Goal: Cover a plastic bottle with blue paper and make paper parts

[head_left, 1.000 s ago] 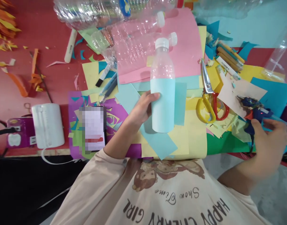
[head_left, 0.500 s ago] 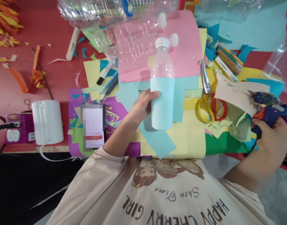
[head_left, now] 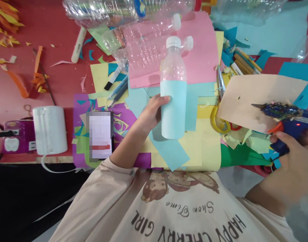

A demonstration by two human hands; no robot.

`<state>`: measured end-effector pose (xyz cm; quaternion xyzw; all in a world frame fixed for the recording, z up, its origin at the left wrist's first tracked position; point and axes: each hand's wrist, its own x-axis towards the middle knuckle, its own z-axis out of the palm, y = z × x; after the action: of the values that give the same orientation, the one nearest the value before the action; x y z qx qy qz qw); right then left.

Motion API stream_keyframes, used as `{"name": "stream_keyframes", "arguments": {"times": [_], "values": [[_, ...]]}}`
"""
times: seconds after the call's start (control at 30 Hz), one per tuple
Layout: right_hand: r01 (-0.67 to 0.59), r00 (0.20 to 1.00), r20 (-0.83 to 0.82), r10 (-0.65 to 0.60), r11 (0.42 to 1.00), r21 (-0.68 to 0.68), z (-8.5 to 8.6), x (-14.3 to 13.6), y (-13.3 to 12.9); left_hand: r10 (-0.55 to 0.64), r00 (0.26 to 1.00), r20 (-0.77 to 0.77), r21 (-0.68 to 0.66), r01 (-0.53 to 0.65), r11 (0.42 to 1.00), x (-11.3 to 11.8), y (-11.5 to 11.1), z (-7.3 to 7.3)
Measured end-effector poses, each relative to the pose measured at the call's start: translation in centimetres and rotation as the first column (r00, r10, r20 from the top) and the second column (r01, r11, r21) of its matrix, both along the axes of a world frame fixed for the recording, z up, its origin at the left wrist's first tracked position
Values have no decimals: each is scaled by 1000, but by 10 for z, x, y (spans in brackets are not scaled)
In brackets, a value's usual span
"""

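Note:
My left hand [head_left: 154, 112] grips a clear plastic bottle [head_left: 173, 67] with a white cap, standing upright or nearly so. Light blue paper [head_left: 173, 111] wraps its lower part. At the right edge, my right hand [head_left: 296, 158] is closed around a dark blue hot glue gun [head_left: 298, 129] with an orange trigger and a small red light. Its front end is crusted with paper scraps and points left, over a peach paper sheet [head_left: 244, 95]. That sheet partly covers a pair of scissors with a yellow handle loop [head_left: 216, 122] and a red one.
Clear bottles [head_left: 148, 47] lie on pink paper [head_left: 199, 64] behind the wrapped bottle. Pencils [head_left: 247, 64] and blue scraps are at back right. A phone [head_left: 100, 136], a white box-shaped device [head_left: 50, 130] with a cable and a purple power strip [head_left: 16, 137] sit at left.
My right hand has moved slightly right with the glue gun. The peach sheet now lies flatter and farther left, over part of the scissors. The left hand and bottle have barely shifted.

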<state>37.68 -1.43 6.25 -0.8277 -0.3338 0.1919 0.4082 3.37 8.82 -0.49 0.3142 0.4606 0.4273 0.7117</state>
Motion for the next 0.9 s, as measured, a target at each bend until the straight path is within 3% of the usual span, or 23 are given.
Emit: {"name": "stream_keyframes", "arguments": {"times": [0.07,0.17,0.33,0.5,0.6,0.77,0.9], "values": [[-65,987,-147,63,998,-6,-6,-3,2,5,1000,7,0,-5,1000,0,1,3],[-211,939,-306,158,966,-151,-17,-7,4,8,1000,28,-18,-7,1000,-3,1,11],[-334,867,-447,221,923,-193,-28,-22,5,6,994,109,-124,8,992,-8,0,21],[-366,826,-517,225,911,-189,-31,-32,7,-66,972,227,-317,137,939,3,-1,9],[-367,831,-507,229,911,-191,-34,-29,7,-48,963,265,-356,144,923,13,0,-3],[-404,806,-546,228,886,-226,-34,-24,4,-36,976,217,-266,95,959,17,1,-12],[-390,774,-618,137,872,-295,-27,-21,-2,-114,985,129,-127,130,983,13,-1,-10]]}}
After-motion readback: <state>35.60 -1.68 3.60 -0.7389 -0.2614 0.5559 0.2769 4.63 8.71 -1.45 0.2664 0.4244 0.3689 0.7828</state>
